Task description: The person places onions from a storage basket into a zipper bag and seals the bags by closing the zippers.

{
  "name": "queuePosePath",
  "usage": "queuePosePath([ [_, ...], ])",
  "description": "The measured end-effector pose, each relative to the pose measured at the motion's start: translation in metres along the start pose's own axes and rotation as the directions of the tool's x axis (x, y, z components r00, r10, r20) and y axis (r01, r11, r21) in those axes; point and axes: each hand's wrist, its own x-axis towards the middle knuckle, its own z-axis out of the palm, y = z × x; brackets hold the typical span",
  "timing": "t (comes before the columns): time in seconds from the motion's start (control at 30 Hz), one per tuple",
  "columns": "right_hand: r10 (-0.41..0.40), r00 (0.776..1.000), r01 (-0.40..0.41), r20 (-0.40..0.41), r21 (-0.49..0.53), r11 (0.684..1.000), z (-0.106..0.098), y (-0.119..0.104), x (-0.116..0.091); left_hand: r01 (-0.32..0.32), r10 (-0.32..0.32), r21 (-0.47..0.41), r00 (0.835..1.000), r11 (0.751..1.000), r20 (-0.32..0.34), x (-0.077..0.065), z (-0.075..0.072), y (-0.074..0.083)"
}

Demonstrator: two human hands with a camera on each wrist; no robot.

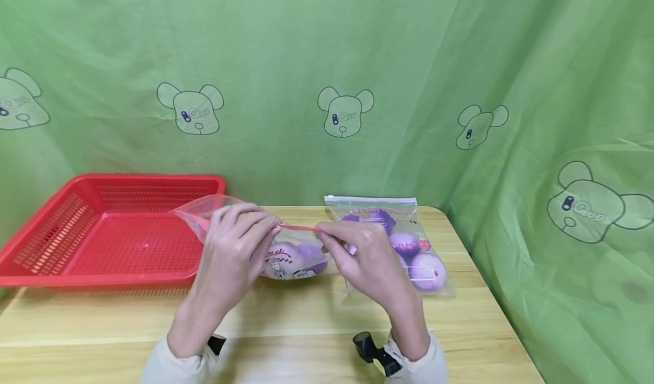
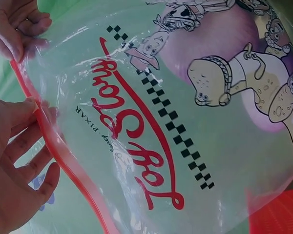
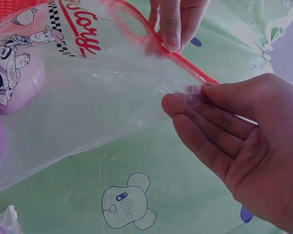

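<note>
A clear zip bag (image 2: 136, 112) with a red zip strip and "Toy Story" print hangs between both hands above the table. Rounded purple balls (image 1: 283, 259) sit in its lower part. My left hand (image 1: 237, 242) pinches the red strip (image 2: 71, 175) partway along, thumb on one side and fingers behind. Near the strip's right end, my right hand (image 1: 365, 253) pinches the edge between thumb and index finger, its other fingers bent beside the film. In the right wrist view, the strip bows apart left of the left hand (image 3: 178, 22).
On the left of the table (image 1: 286, 327) stands a red plastic basket (image 1: 148, 282), partly behind the bag. Another zip bag (image 1: 370, 202), white-topped and holding several purple balls (image 1: 428, 271), lies on the right. Green cloth (image 1: 276, 49) with bear drawings surrounds the back and sides.
</note>
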Motion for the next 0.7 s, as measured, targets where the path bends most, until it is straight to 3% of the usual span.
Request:
queuePosePath([
  [0.33, 0.028, 1.000, -0.028, 0.000, -0.005, 1.000, -0.004, 0.003, 0.000, 0.037, -0.038, 0.036, 0.999, 0.999, 0.036, -0.003, -0.004, -0.009],
  [0.7, 0.049, 0.999, -0.049, -0.008, -0.013, 0.999, -0.006, 0.007, -0.001, 0.041, -0.042, 0.050, 0.999, 0.998, 0.015, -0.004, -0.008, -0.020],
])
